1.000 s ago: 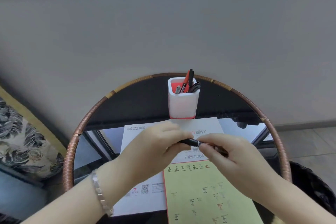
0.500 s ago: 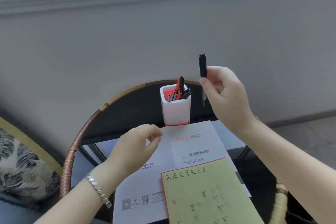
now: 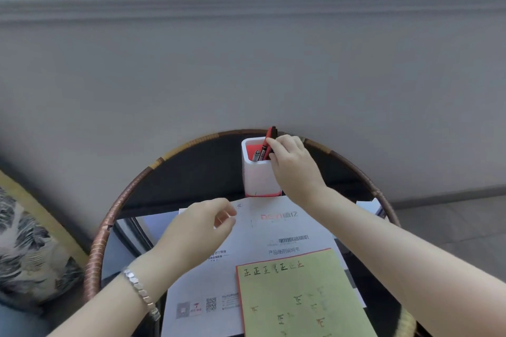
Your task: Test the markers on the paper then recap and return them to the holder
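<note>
The right hand [image 3: 294,164] has come down from where it held a black marker upright in the air half a second ago; now it sits at the rim of the holder [image 3: 258,172], fingers curled over the far right corner among the markers [image 3: 267,145]. A second ago both hands were together over the paper, pressing that marker's cap on. So the capped marker has gone, or is just going, back into the holder. From here I cannot tell whether the fingers are still closed on it or are already reaching for another: a red marker and a dark one stand up just beside the fingertips, touching or nearly so.

The left hand [image 3: 202,230] has moved off the marker and hovers empty above the white sheet [image 3: 273,227], fingers loosely curled, holding nothing.

The green paper [image 3: 298,295] lies on the white sheet at the near edge of the surface [image 3: 191,172], carrying a row of test characters in several colours and more scattered below. That suggests a good many markers are already tested. My guess is one cycle is closing and the next marker gets picked now.
</note>
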Tool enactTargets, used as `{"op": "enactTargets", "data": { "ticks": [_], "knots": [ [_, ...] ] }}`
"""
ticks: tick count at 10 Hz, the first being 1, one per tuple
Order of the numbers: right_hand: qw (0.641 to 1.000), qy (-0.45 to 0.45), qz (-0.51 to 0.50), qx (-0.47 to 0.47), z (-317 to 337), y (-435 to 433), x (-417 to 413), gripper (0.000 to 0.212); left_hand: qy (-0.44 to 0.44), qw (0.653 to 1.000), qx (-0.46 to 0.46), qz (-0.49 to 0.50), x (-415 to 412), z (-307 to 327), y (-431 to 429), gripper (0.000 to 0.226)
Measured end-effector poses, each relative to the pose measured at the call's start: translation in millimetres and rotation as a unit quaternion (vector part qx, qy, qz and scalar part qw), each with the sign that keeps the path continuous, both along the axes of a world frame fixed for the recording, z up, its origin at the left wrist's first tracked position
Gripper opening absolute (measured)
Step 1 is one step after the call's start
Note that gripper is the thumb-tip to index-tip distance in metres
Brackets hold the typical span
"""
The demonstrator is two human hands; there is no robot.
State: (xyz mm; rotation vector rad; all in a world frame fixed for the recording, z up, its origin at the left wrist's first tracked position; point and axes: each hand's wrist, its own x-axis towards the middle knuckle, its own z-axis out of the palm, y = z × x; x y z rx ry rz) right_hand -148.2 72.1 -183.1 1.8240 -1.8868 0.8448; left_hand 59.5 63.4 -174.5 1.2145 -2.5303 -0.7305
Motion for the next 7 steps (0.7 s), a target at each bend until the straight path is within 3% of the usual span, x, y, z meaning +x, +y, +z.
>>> {"op": "enactTargets", "data": {
  "ticks": [1, 2, 4, 5, 6, 7],
  "knots": [
    [1.000, 0.013, -0.011, -0.022, -1, -2, -4, 0.031, -0.011, 1.000, 0.006, 0.004, -1, 3, 2, 0.019],
    [0.995, -0.075, -0.011, -0.062, 7, 1, -3, 0.015, -0.015, 1.000, 0.005, 0.006, -2, 7, 4, 0.020],
    [0.998, -0.036, -0.005, -0.044, 16, 20, -2, 0.012, -0.050, 0.998, 0.030, 0.023, -10, 29, -1, 0.016],
    [0.972, -0.048, -0.044, 0.228, 33, 34, -3, 0.019, -0.093, 0.993, 0.065, 0.012, -30, 55, -13, 0.016],
    [0.918, -0.080, -0.036, 0.388, 48, 36, -6, 0.028, -0.118, 0.989, 0.083, -0.010, -48, 79, -27, 0.024],
    [0.901, -0.095, -0.008, 0.423, 90, 40, -9, 0.022, -0.163, 0.986, 0.020, 0.008, -66, 118, -42, 0.020]
  ]
}}
